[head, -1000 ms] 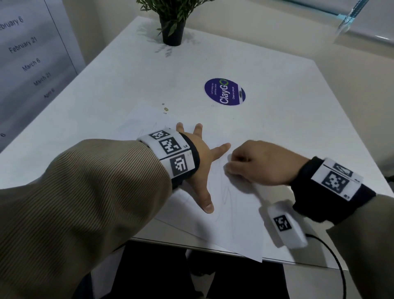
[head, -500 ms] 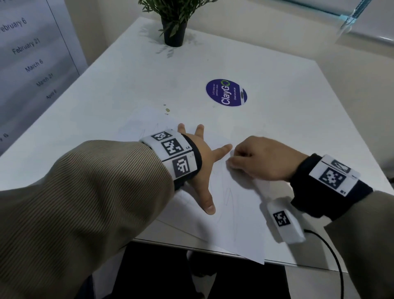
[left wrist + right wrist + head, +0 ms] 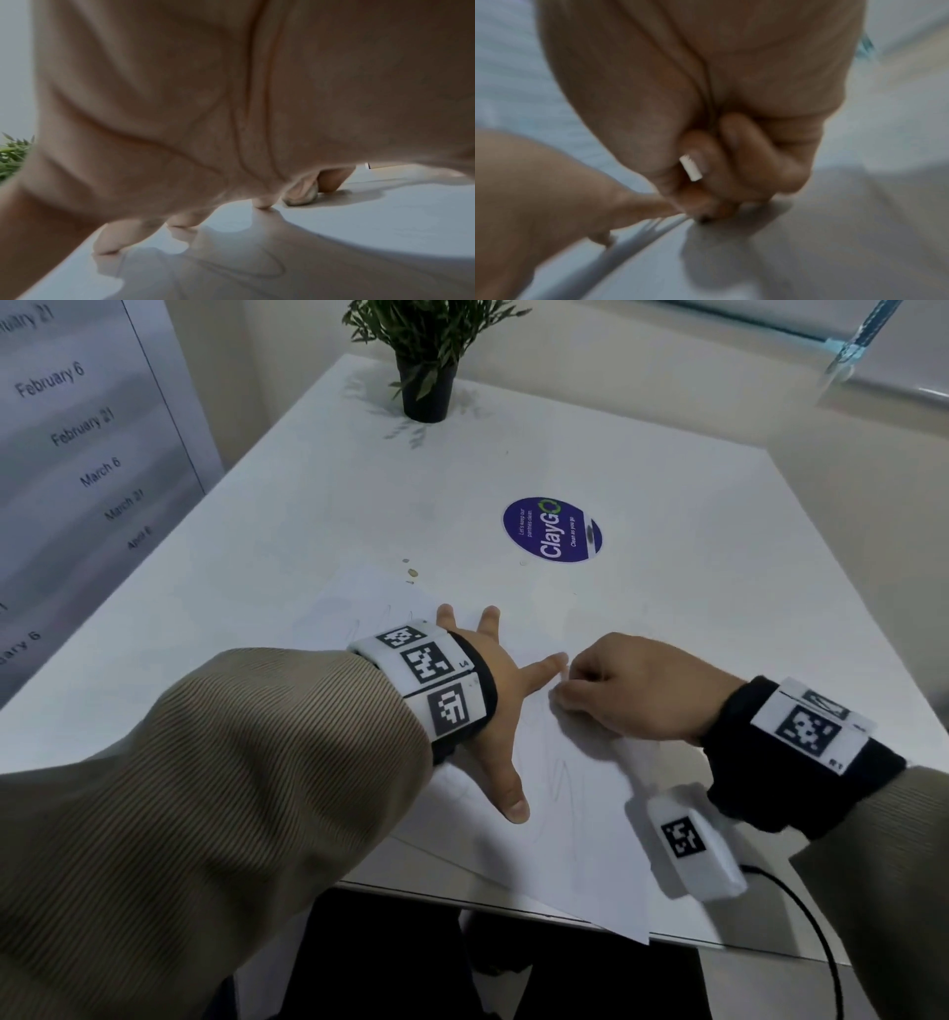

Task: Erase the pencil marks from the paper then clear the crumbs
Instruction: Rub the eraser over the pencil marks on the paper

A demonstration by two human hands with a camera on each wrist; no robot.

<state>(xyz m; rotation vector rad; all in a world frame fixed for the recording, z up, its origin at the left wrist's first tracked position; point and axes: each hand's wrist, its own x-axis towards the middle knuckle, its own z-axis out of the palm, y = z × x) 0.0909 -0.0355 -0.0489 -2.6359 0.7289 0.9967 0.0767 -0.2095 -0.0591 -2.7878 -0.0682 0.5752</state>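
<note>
— Where is your left hand (image 3: 495,706)?

— Stretched forward from my left sleeve (image 3: 205,803), palm down, fingers (image 3: 262,202) spread straight, thumb pointing back toward me.

— And your right hand (image 3: 634,685)?

— Just right of it, knuckles up, fingers (image 3: 744,162) curled tight, pinching a small white eraser (image 3: 691,167). Its fingertips nearly meet my left index finger.

Round purple sticker (image 3: 552,529) on the table (image 3: 719,546): "ClayGO", small print "Clean as you go". Wall panel (image 3: 77,454) at left lists dates: "February 6", "February 21", "March 6", "March 21"; the rest cut off or blurred. Left wristband (image 3: 426,675) tag: "L4". Right wristband (image 3: 816,726) tag: "R1"
</note>
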